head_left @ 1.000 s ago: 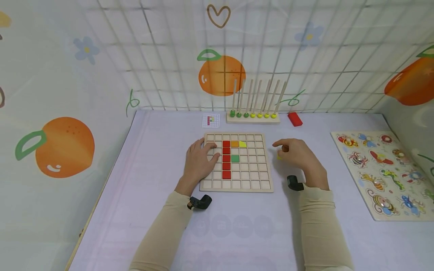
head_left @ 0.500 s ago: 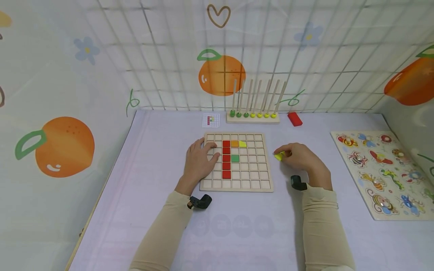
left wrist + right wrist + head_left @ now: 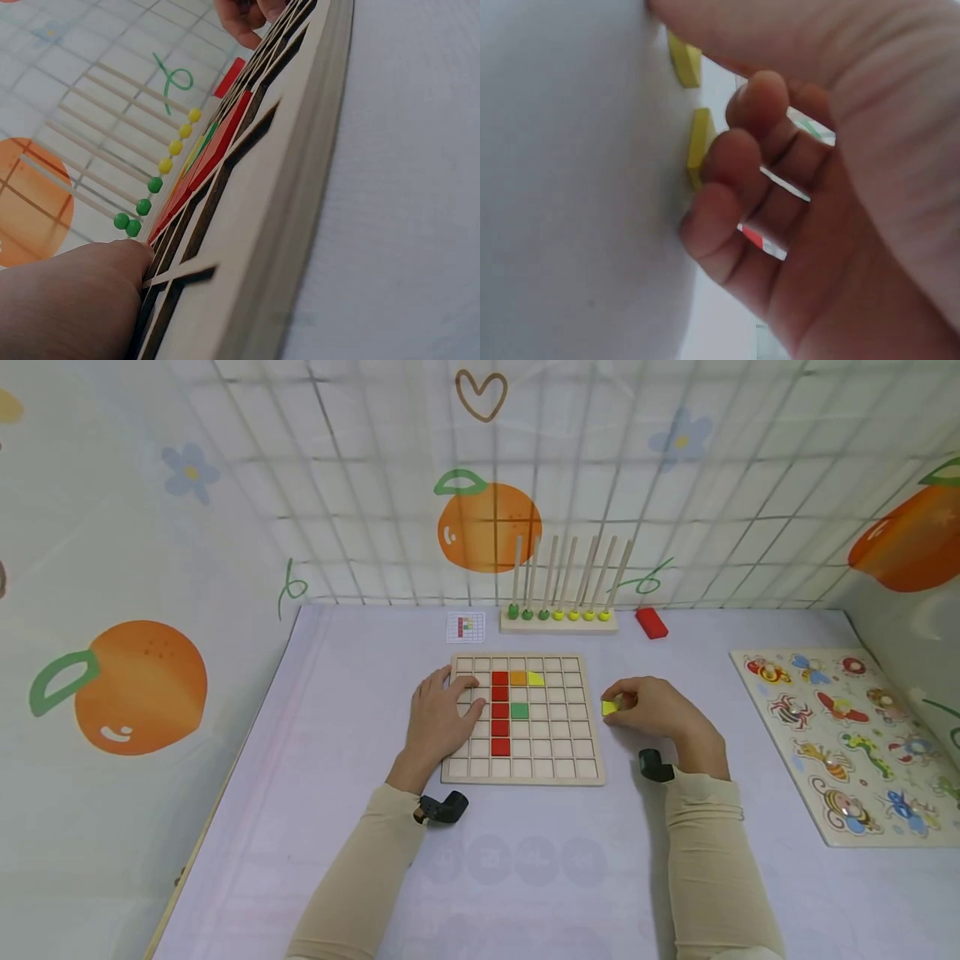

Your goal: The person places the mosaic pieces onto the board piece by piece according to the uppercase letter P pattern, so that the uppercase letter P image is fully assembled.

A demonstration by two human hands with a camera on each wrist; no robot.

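My left hand [image 3: 444, 714] rests on the left side of a wooden grid board [image 3: 583, 774], fingers spread. On the board sit a column of several red square tiles [image 3: 500, 711], an orange tile [image 3: 518, 678], a yellow tile with one corner cut or rounded [image 3: 536, 678] and a green tile [image 3: 519, 711]. Just right of the board, my right hand [image 3: 656, 706] pinches a yellow tile [image 3: 611, 708] between thumb and fingers. The right wrist view shows that pinched yellow tile [image 3: 684, 61] and a second yellow tile [image 3: 699, 144] partly hidden behind the curled fingers.
Behind the board stand a small pattern card [image 3: 466, 627] and a peg rack [image 3: 558, 626] with green and yellow beads. A red block [image 3: 652, 623] lies right of the rack. An insect puzzle board [image 3: 810, 787] lies at the far right.
My right hand has taken the yellow tile between thumb and fingers, and the tile has shifted slightly left towards the board. The left hand stays where it was.
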